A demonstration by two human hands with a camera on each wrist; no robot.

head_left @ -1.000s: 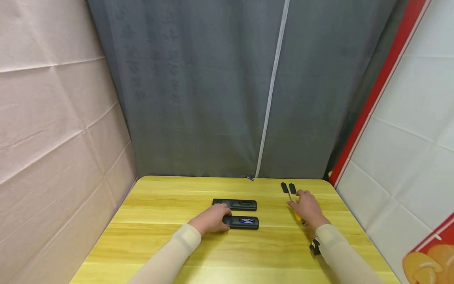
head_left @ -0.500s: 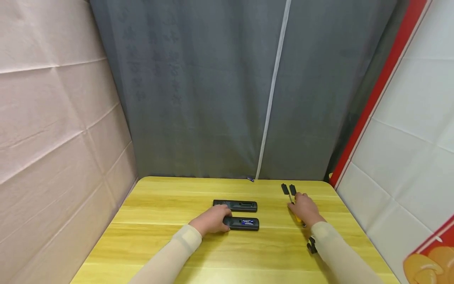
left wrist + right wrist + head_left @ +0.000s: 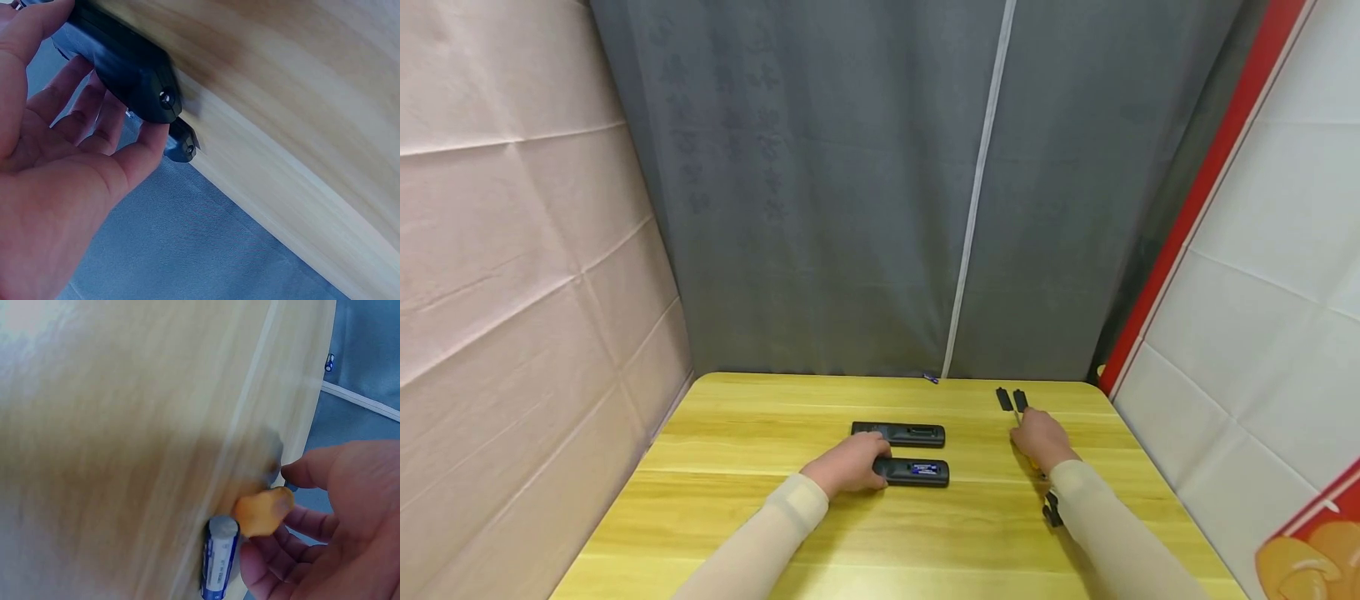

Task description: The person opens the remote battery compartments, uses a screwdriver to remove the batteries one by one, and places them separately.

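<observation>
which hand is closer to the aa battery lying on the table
Right. The right hand is curled right beside the battery, fingers next to it and a yellow-orange handle. The left hand is across the table, holding the near remote.

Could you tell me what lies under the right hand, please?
Under the right hand lie a yellow-handled tool and a blue battery; the palm hides the rest.

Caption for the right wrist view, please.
Right hand closing on a yellow-handled tool beside a blue battery on the wooden table.
</observation>
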